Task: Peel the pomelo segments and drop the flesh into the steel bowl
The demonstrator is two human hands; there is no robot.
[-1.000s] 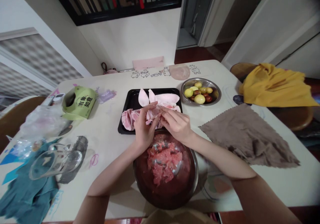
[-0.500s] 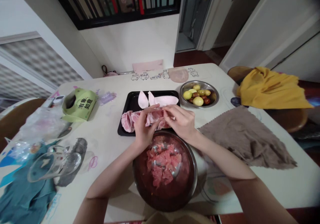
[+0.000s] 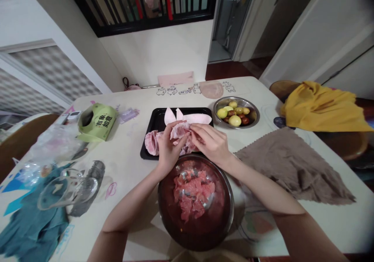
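A pale pink pomelo segment [image 3: 180, 129] is held up between both hands over the near edge of a black tray [image 3: 157, 115]. My left hand [image 3: 168, 149] is closed on its left side, thumb and fingers around it. My right hand [image 3: 212, 142] pinches its right edge with the fingertips. White pomelo rind [image 3: 198, 118] lies along the tray's far side, and pink membrane pieces [image 3: 152, 142] lie on its near side. Just below my hands stands a steel bowl [image 3: 226, 215] with loose pink pomelo flesh [image 3: 193, 195] in it.
A smaller steel bowl [image 3: 254, 118] of yellow-green and brown fruits stands right of the tray. A brown cloth [image 3: 292, 162] lies at the right. At the left are a green bag [image 3: 101, 123], a clear glass pitcher [image 3: 55, 193] and a teal cloth [image 3: 37, 223].
The pomelo segment has turned up between my fingers and shows more of its pale skin. My view has shifted slightly; the bowls and tray stay in place on the table.
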